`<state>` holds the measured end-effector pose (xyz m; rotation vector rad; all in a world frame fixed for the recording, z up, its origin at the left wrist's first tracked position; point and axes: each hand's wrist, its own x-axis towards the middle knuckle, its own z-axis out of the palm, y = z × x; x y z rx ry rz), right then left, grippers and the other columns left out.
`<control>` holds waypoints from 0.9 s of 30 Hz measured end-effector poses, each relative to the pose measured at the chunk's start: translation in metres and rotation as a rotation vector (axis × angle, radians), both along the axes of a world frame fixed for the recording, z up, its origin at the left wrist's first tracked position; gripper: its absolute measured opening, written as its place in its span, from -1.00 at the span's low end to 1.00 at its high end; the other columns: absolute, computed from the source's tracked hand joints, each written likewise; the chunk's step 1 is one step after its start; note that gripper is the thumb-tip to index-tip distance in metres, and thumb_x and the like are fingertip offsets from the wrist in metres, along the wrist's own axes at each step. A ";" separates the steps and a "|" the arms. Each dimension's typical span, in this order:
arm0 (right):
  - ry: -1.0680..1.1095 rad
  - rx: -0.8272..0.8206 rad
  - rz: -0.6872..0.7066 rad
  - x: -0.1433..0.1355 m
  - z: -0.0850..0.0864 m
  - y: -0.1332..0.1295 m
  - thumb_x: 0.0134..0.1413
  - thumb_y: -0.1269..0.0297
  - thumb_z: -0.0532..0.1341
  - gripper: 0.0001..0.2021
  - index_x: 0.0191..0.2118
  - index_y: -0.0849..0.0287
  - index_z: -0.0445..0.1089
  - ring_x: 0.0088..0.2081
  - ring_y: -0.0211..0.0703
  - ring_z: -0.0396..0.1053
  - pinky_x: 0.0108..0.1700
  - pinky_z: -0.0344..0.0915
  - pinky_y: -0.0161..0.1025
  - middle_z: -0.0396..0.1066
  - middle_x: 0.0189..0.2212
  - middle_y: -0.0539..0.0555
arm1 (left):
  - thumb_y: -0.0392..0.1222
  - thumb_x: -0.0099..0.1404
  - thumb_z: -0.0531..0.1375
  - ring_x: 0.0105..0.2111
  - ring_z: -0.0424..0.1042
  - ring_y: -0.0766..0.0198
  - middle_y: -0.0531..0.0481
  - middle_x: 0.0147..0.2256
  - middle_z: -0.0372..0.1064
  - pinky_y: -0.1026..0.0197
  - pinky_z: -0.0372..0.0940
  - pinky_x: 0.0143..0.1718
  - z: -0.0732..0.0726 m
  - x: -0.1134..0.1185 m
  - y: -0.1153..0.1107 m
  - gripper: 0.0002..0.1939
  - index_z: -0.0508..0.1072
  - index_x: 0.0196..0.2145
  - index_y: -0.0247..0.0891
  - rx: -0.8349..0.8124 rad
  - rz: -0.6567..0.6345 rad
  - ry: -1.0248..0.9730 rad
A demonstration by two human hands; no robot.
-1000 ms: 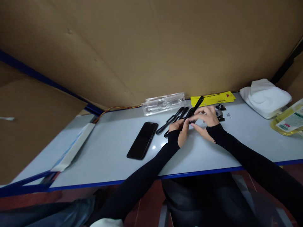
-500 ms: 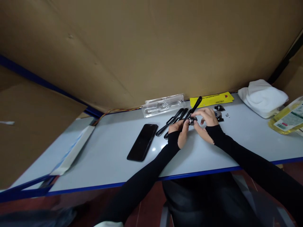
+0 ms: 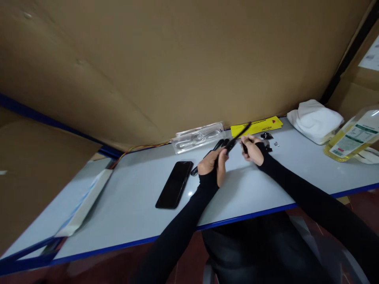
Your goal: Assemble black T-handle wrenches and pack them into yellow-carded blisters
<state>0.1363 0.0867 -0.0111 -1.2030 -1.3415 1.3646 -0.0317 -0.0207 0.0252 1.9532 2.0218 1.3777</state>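
Observation:
My left hand is closed around a slim black plastic handle, which points up and to the right and is smeared by motion. To its right, my right hand has its fingers curled round a small dark part, mostly hidden by the fingers. The two hands are a short way apart. More black handles lie on the table behind my left hand, partly covered by it. Beyond my right wrist are small shiny black pieces and some tiny silver metal bits.
A black phone lies left of my hands. Clear plastic blister packs and yellow printed cards lie along the cardboard wall. At the right are a white cloth bundle and a bottle of yellow liquid.
My hands have drawn apart: the right has moved off the handle and its fingers have curled round the small dark part. The left still holds the handle, now tilted lower. The view has shifted slightly.

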 end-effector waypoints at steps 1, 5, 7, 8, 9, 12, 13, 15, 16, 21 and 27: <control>-0.088 0.035 -0.016 0.013 0.000 0.008 0.43 0.02 0.17 -0.75 -0.10 0.06 0.45 -0.14 0.06 0.51 -0.19 0.41 -0.14 0.56 -0.23 0.14 | 0.06 0.58 0.05 -0.38 0.56 0.22 -0.03 -0.35 0.62 0.25 0.35 -0.23 0.000 -0.008 0.005 -0.55 0.69 -0.13 -0.20 -0.087 0.046 -0.005; -0.859 0.287 0.018 0.071 -0.006 0.035 0.41 0.18 0.12 -0.80 -0.17 0.14 0.44 -0.05 0.16 0.48 -0.01 0.32 -0.05 0.57 -0.15 0.28 | 0.04 0.58 0.04 -0.20 0.61 0.07 -0.08 -0.24 0.67 0.18 0.34 -0.17 -0.005 -0.034 0.026 -0.58 0.66 -0.13 -0.16 -0.457 0.182 0.184; -0.979 0.328 0.046 0.091 -0.008 0.041 0.38 0.24 0.14 -0.84 -0.17 0.16 0.45 -0.05 0.18 0.48 0.01 0.30 -0.03 0.57 -0.13 0.30 | 0.02 0.58 0.03 -0.11 0.61 -0.01 -0.17 -0.17 0.65 0.13 0.34 -0.12 -0.008 -0.039 0.032 -0.57 0.67 -0.09 -0.18 -0.583 0.205 0.292; -1.002 0.343 0.058 0.097 -0.008 0.041 0.36 0.27 0.16 -0.86 -0.15 0.16 0.45 -0.04 0.18 0.47 0.02 0.30 -0.04 0.57 -0.11 0.29 | 0.01 0.58 0.02 -0.08 0.60 -0.03 -0.21 -0.13 0.64 0.11 0.35 -0.10 -0.009 -0.040 0.034 -0.57 0.67 -0.06 -0.19 -0.617 0.213 0.322; -1.026 0.357 0.069 0.101 -0.007 0.040 0.34 0.29 0.17 -0.87 -0.12 0.15 0.46 -0.03 0.16 0.48 0.03 0.31 -0.06 0.56 -0.08 0.27 | 0.00 0.57 0.03 -0.07 0.59 -0.03 -0.24 -0.08 0.62 0.11 0.36 -0.08 -0.009 -0.040 0.035 -0.57 0.67 -0.03 -0.19 -0.632 0.222 0.338; -1.162 0.356 0.073 0.099 0.004 0.029 0.34 0.25 0.20 -0.82 -0.03 0.13 0.47 -0.05 0.10 0.49 -0.02 0.34 -0.10 0.52 0.00 0.26 | 0.00 0.55 0.07 -0.08 0.58 0.03 -0.22 0.00 0.55 0.12 0.39 -0.06 -0.007 -0.039 0.035 -0.60 0.66 0.05 -0.15 -0.619 0.240 0.335; -1.218 0.339 0.072 0.096 0.008 0.024 0.34 0.21 0.20 -0.79 0.00 0.12 0.47 -0.08 0.10 0.50 -0.05 0.36 -0.09 0.49 0.03 0.27 | 0.01 0.54 0.08 -0.10 0.58 0.04 -0.21 0.00 0.54 0.12 0.39 -0.06 -0.006 -0.039 0.033 -0.60 0.66 0.05 -0.14 -0.612 0.244 0.337; -1.310 0.305 0.072 0.088 0.018 0.014 0.36 0.13 0.18 -0.72 0.07 0.12 0.46 -0.14 0.11 0.51 -0.10 0.38 -0.04 0.45 0.06 0.30 | 0.04 0.53 0.08 -0.11 0.57 0.03 -0.20 -0.03 0.54 0.11 0.40 -0.09 -0.003 -0.039 0.031 -0.59 0.68 0.02 -0.12 -0.605 0.255 0.358; -1.333 0.296 0.071 0.085 0.022 0.010 0.37 0.10 0.17 -0.68 0.09 0.12 0.46 -0.14 0.14 0.51 -0.11 0.39 0.00 0.43 0.08 0.32 | 0.04 0.53 0.08 -0.10 0.57 0.01 -0.20 -0.05 0.54 0.10 0.40 -0.09 -0.002 -0.040 0.030 -0.59 0.68 0.00 -0.12 -0.600 0.258 0.377; -1.324 0.369 0.020 0.080 0.029 0.002 0.31 0.12 0.23 -0.67 0.07 0.16 0.52 0.06 0.36 0.41 -0.06 0.41 0.13 0.45 0.03 0.40 | -0.01 0.50 0.09 -0.08 0.57 -0.10 -0.26 -0.12 0.58 0.05 0.39 -0.09 0.001 -0.044 0.028 -0.60 0.71 -0.10 -0.18 -0.594 0.221 0.436; -1.280 0.427 0.022 0.081 0.023 0.002 0.25 0.11 0.29 -0.75 -0.05 0.07 0.58 0.09 0.34 0.35 -0.10 0.43 0.10 0.50 -0.07 0.31 | 0.01 0.46 0.14 -0.13 0.58 -0.13 -0.19 -0.28 0.60 0.05 0.39 -0.13 0.003 -0.046 0.029 -0.66 0.69 -0.20 -0.15 -0.628 0.259 0.374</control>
